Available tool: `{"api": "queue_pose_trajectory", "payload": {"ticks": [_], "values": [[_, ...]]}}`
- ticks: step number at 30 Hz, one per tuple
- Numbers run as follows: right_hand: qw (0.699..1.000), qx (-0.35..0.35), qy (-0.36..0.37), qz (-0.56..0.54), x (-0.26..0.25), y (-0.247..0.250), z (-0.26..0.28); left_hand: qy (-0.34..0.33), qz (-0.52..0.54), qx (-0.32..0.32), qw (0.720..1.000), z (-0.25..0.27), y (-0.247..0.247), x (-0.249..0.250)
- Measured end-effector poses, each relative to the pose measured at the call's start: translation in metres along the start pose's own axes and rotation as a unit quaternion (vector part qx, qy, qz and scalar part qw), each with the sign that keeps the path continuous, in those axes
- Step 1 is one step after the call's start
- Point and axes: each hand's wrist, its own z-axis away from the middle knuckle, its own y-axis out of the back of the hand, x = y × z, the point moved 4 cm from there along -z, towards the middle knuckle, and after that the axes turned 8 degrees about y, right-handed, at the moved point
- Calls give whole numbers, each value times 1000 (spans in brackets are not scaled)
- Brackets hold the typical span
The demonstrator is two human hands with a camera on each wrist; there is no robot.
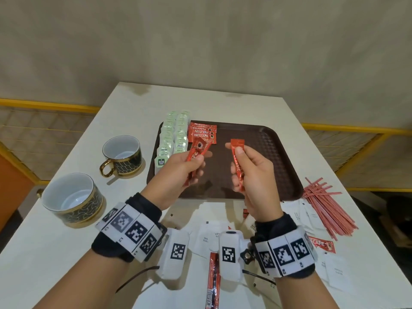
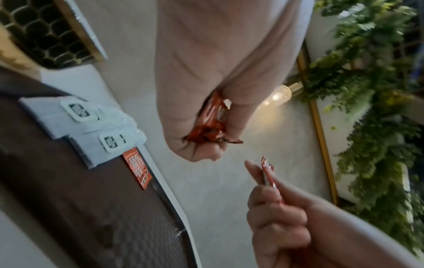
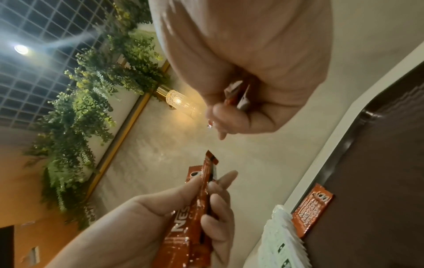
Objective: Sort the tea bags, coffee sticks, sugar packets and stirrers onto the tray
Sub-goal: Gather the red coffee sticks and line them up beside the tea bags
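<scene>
Two cups (image 1: 73, 201) stand at the left of the white table (image 1: 223, 101), off the tray. On the brown tray (image 1: 274, 157), two rows of tea bags (image 1: 176, 134) fill the left edge, with a small stack of coffee sticks (image 1: 204, 133) just to their right; the rest of the tray is bare. Left hand (image 1: 182, 169) is curled round a few coffee sticks (image 1: 196, 159) above the tray's near left. Right hand (image 1: 252, 172) pinches one coffee stick (image 1: 238, 166) upright, thumb pressed on it, fingers folded behind. Judgement: tea bags look done, coffee partly; loose sticks (image 1: 213, 284) lie at the near edge. Sugar packets (image 1: 312, 216) scattered near and right, and the red stirrers (image 1: 327, 206) piled at the right, are untouched. Room: plain beige wall far side, yellow-framed railing left and right; wrist views show hanging greenery (image 3: 91, 108), a wall lamp (image 3: 181, 101) and a grid ceiling.
</scene>
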Motion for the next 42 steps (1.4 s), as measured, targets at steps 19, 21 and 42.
{"api": "queue_pose_trajectory", "payload": {"ticks": [19,21,42], "values": [[998,10,31,54,2,-9,-18,25,59,19,998,-10,-17,-5],[996,22,34,83,8,-11,-23,11,44,17,999,-9,-21,-3],[991,-42,80,102,-23,-8,-67,-50,37,110,992,-23,11,30]]}}
